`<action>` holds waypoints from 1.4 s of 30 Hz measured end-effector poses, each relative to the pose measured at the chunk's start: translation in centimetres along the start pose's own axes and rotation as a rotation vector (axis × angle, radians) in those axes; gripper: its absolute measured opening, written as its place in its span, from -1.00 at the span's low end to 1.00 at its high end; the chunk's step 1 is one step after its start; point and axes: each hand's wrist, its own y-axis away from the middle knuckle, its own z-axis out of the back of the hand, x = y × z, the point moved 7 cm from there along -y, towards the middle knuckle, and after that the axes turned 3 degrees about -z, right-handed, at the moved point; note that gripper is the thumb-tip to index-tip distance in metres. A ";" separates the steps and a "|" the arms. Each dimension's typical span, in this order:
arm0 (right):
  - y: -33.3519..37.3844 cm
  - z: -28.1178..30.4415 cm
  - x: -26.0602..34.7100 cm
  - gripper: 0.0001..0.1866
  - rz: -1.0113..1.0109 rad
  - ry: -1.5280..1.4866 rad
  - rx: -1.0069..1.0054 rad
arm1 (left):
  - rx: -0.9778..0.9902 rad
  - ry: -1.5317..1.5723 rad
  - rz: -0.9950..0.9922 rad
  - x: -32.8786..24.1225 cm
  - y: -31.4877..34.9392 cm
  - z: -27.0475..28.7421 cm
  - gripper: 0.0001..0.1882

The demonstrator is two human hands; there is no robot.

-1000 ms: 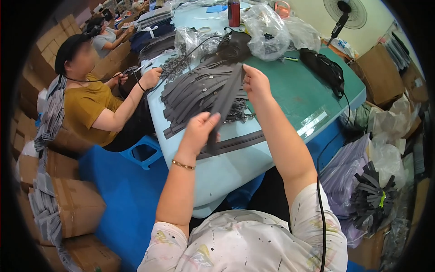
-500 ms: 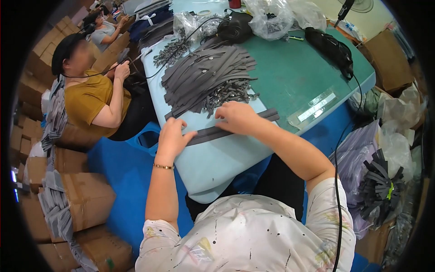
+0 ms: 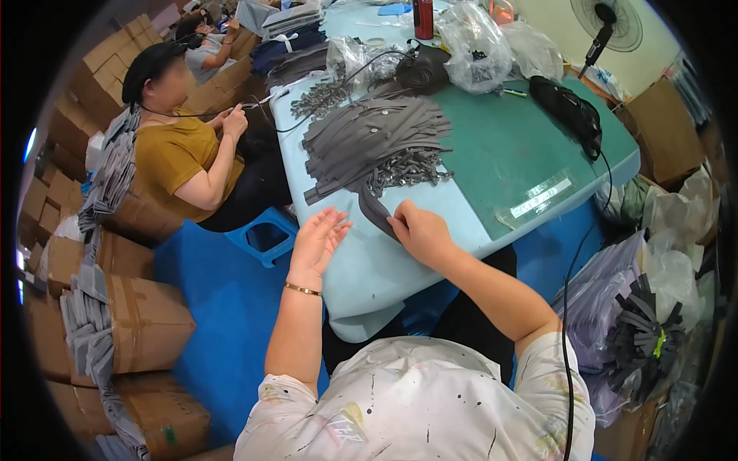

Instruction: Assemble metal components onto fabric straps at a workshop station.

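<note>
My right hand (image 3: 425, 237) pinches a dark grey zipper strip (image 3: 373, 209) near the front of the pale blue table. From my fingertips the strip curves back toward the heap, and its far end merges with it. To the left, my left hand (image 3: 315, 244) is raised over the table's edge with its fingers apart and holds nothing. Beyond both hands lies a broad heap of grey zipper strips (image 3: 361, 131). Small metal zipper pulls (image 3: 403, 169) bunch together at its right front side.
A co-worker in a mustard shirt (image 3: 177, 157) sits at the left, near a blue plastic stool (image 3: 265, 244). Cardboard boxes (image 3: 150, 311) line the left side. Clear plastic bags (image 3: 473, 38) and a black bag (image 3: 567, 111) lie on the table. A black cable (image 3: 569, 307) hangs at the right.
The zipper strip lay straight across the table under both hands; now it bends from the heap to my right hand. My left hand has let go and turned palm up. The view has shifted.
</note>
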 end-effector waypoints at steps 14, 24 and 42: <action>3.9 1.1 2.0 -0.82 -0.021 -0.250 -0.093 | 0.071 -0.090 -0.024 0.7 1.7 -4.9 -0.82; 2.6 1.5 0.3 -0.86 -0.176 -0.522 0.177 | 0.279 -0.751 -0.113 2.1 4.5 -7.1 -0.88; -6.4 0.7 -5.5 -0.92 -0.046 0.249 -0.091 | 0.076 -0.234 -0.299 -0.8 -5.2 -11.0 -0.83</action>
